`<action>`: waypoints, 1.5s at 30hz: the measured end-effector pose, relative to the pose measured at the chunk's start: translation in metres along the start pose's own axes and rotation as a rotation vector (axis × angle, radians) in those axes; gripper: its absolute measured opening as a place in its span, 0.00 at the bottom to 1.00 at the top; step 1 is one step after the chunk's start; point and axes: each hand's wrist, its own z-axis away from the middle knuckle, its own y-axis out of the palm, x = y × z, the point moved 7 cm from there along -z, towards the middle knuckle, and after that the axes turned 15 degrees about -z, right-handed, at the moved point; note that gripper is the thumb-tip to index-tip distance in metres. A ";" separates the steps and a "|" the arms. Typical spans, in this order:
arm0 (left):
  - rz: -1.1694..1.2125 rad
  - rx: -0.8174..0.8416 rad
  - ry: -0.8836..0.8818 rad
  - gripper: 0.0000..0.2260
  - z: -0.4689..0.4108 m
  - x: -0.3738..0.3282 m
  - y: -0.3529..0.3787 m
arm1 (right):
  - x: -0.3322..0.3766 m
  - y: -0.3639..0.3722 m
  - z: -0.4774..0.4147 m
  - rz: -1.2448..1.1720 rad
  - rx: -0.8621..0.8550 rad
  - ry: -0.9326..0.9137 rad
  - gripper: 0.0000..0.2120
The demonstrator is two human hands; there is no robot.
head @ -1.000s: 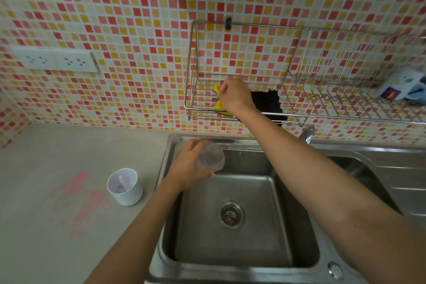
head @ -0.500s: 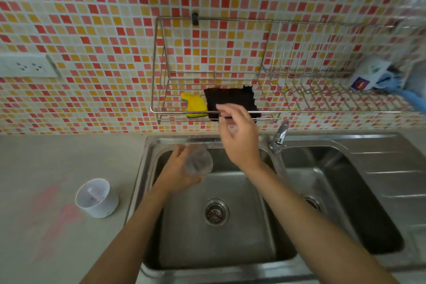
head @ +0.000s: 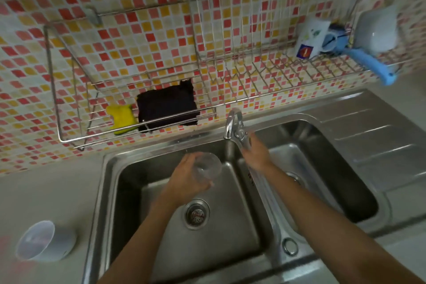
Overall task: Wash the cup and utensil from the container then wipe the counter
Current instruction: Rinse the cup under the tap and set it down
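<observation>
My left hand (head: 184, 182) holds a clear plastic cup (head: 206, 167) over the left sink basin (head: 207, 233), just left of the faucet spout. My right hand (head: 254, 152) rests on the chrome faucet (head: 231, 124), fingers at its lever. A white round container (head: 43, 241) stands on the counter at the lower left; what lies inside it is blurred. A yellow sponge (head: 121, 117) and a black cloth (head: 167, 106) lie in the wire wall rack (head: 69, 140) above the sink.
The right sink basin (head: 322, 168) and its ribbed drainboard (head: 380, 136) lie to the right. The rack's right part carries a white mug (head: 310, 40), a blue-handled item (head: 373, 65) and a pale bowl (head: 378, 30). Grey counter (head: 46, 196) spreads to the left, with a pink stain at its edge.
My right hand left the rack, where it touched the sponge, and came down onto the faucet. The view swung to the right. My left hand kept the cup over the basin.
</observation>
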 end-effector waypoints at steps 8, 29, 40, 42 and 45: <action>-0.005 -0.014 -0.018 0.35 -0.027 -0.018 0.021 | -0.017 0.036 -0.053 0.258 0.269 -0.131 0.18; 0.177 0.066 -0.136 0.33 -0.037 -0.032 0.066 | -0.038 0.041 -0.071 0.301 0.408 -0.177 0.19; 0.219 0.105 -0.165 0.34 -0.038 -0.025 0.088 | -0.048 0.044 -0.075 0.221 0.407 -0.191 0.16; 0.238 0.044 -0.222 0.34 -0.040 -0.021 0.086 | -0.047 0.042 -0.075 0.209 0.399 -0.181 0.16; 0.205 0.055 -0.205 0.36 -0.042 -0.019 0.089 | -0.046 0.041 -0.074 0.219 0.393 -0.192 0.17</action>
